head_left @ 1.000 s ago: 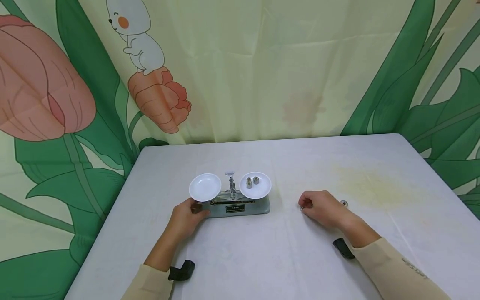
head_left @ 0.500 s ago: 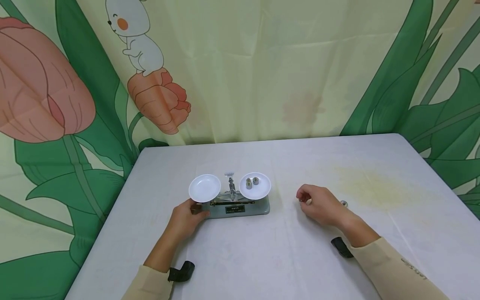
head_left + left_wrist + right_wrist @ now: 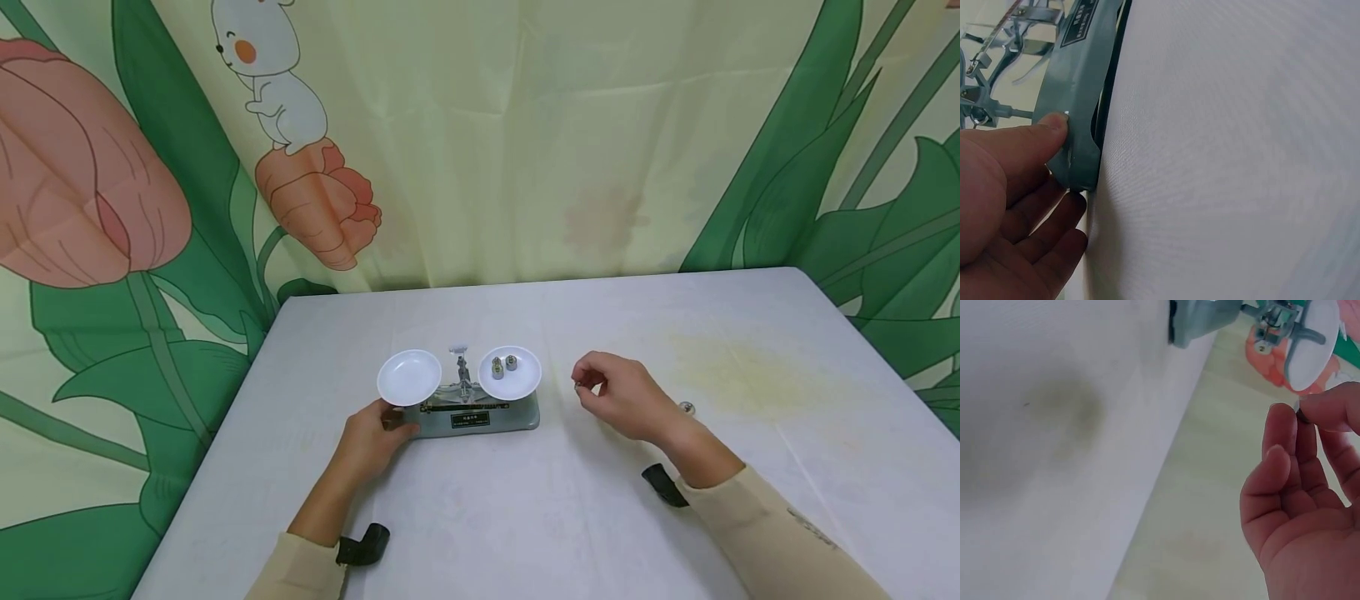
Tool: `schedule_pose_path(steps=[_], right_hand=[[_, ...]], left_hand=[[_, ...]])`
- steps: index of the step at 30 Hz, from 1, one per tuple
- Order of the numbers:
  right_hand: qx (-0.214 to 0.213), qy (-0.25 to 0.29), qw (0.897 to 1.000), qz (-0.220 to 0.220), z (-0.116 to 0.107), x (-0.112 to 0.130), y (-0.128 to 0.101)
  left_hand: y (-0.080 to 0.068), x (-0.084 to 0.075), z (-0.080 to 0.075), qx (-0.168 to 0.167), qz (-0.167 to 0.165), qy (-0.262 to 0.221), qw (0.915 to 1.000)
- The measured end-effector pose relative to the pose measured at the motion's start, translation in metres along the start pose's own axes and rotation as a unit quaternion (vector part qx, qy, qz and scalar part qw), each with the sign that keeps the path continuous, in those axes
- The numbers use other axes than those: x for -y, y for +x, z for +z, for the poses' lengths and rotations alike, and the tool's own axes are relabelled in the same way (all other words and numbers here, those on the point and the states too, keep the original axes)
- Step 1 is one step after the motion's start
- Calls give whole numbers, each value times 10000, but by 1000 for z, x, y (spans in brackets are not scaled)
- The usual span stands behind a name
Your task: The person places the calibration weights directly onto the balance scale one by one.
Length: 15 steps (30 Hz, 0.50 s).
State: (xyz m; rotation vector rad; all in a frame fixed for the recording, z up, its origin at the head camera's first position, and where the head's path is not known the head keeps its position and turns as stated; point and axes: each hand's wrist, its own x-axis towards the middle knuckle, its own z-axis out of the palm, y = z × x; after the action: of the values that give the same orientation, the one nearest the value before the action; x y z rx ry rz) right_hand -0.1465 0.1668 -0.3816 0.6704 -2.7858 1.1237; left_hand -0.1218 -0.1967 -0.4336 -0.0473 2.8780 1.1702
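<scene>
A grey balance scale (image 3: 480,414) stands mid-table with two white pans. The left pan (image 3: 409,377) holds nothing. Two small metal weights (image 3: 497,367) stand in the right pan (image 3: 527,380). My left hand (image 3: 378,429) grips the base's left end, with its thumb (image 3: 1054,122) on the front of the base (image 3: 1079,94) and the other fingers round the corner. My right hand (image 3: 603,390) hovers just right of the right pan and pinches a small metal weight (image 3: 577,386) between thumb and fingertips. The pinched weight (image 3: 1302,414) also shows in the right wrist view.
Another small metal weight (image 3: 685,407) lies on the white tablecloth (image 3: 750,467) behind my right wrist. A yellowish stain (image 3: 742,375) marks the cloth at right. A flower-print curtain (image 3: 487,142) hangs close behind the table's far edge.
My right hand has lifted off the table and moved left toward the right pan, carrying the small weight. The left hand and the scale have not moved.
</scene>
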Motion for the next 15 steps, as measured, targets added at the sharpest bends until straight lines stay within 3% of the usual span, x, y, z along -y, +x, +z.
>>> schedule_pose_path(steps=[15], right_hand=[[-173, 59, 9987, -480, 17, 36, 28]], left_hand=[[1, 1, 1, -35, 9, -37, 10000]])
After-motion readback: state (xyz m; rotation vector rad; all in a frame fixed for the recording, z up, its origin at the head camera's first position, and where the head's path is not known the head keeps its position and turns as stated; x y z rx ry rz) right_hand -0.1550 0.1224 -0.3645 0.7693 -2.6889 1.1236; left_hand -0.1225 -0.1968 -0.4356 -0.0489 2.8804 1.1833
